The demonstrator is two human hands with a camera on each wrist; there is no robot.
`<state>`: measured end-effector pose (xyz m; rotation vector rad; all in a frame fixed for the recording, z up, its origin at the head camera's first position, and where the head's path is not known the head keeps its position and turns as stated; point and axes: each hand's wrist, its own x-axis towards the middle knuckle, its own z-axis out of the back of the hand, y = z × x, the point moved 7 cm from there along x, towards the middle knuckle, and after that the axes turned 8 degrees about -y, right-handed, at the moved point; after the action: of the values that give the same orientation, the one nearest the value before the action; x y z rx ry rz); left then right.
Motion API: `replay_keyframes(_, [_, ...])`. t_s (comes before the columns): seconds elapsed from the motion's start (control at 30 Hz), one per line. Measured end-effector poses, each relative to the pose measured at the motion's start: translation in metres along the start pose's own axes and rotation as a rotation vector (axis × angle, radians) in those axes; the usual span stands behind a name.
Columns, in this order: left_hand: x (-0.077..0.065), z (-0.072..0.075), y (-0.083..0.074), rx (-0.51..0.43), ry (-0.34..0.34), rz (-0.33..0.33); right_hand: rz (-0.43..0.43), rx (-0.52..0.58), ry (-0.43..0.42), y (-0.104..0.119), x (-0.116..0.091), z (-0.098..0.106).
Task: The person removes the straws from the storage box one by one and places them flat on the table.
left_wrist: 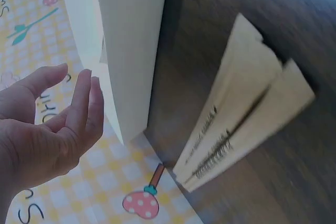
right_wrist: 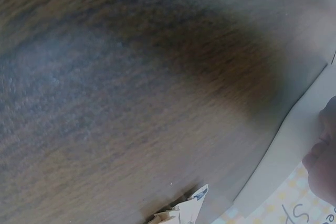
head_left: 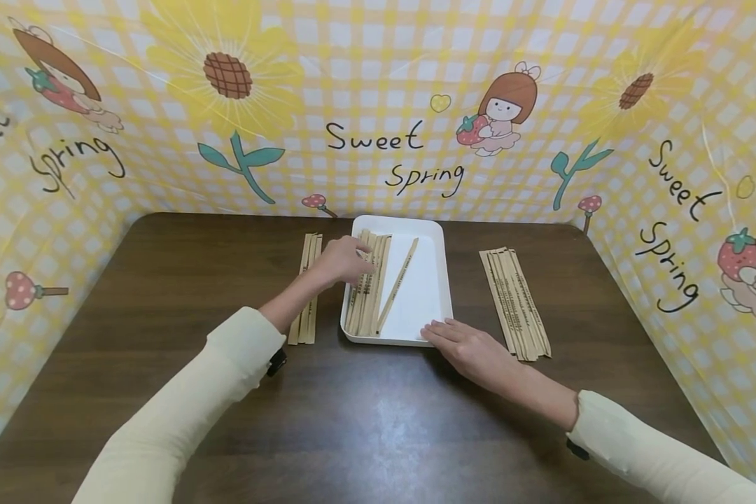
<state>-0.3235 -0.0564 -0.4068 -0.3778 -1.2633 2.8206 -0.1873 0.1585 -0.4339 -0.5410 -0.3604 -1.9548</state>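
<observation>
Left grip point(head_left: 346, 260), empty with fingers parted, is over the paper-wrapped sticks point(head_left: 368, 302) in the white tray point(head_left: 418, 297), right grip point(head_left: 477, 352) resting straight-fingered at its corner; probably this is arranging, next needing one stick pinched.

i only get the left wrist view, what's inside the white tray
Observer: Slim paper packets are in the white tray, most bunched along its left side.
Operator: ok and where's the right hand
Observer: The right hand is at the tray's near right corner.
Operator: any packets outside the tray on its right
Observer: Yes, another bundle lies on the table there.
</observation>
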Motion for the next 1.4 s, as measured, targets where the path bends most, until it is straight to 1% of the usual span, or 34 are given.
replay_keyframes(0.23, [0.006, -0.022, -0.008, 0.033, 0.015, -0.033, -0.004, -0.013, -0.002, -0.001, 0.0, 0.0])
replay_keyframes(0.37, [0.008, -0.034, -0.013, 0.083, 0.012, -0.077, -0.011, -0.016, 0.003, -0.001, 0.001, 0.0])
replay_keyframes(0.43, [0.009, -0.039, -0.016, 0.109, 0.001, -0.109, -0.008, -0.02, 0.0, -0.001, 0.001, 0.0])
replay_keyframes(0.53, [0.009, -0.046, -0.019, 0.152, -0.015, -0.141, 0.0, -0.023, -0.012, 0.0, 0.002, 0.001])
replay_keyframes(0.63, [0.009, -0.053, -0.021, 0.172, -0.02, -0.151, 0.0, -0.025, -0.015, 0.0, 0.002, 0.001])
replay_keyframes(0.73, [0.009, -0.06, -0.023, 0.223, -0.038, -0.176, -0.003, -0.021, -0.002, -0.001, 0.001, 0.001])
replay_keyframes(0.83, [0.01, -0.065, -0.025, 0.294, -0.07, -0.2, -0.006, -0.014, 0.011, -0.001, 0.001, 0.0])
replay_keyframes(0.93, [0.01, -0.07, -0.026, 0.33, -0.086, -0.197, -0.008, -0.002, 0.016, -0.001, 0.0, -0.001])
replay_keyframes(1.03, [0.01, -0.074, -0.026, 0.319, -0.081, -0.182, -0.004, -0.002, 0.007, -0.001, 0.0, -0.001])
replay_keyframes(1.27, [0.008, -0.075, -0.026, 0.268, -0.077, -0.157, 0.006, -0.008, -0.01, -0.002, -0.001, 0.0])
replay_keyframes(1.4, [0.01, -0.074, -0.026, 0.248, -0.082, -0.17, 0.004, -0.015, -0.015, -0.001, -0.001, 0.001])
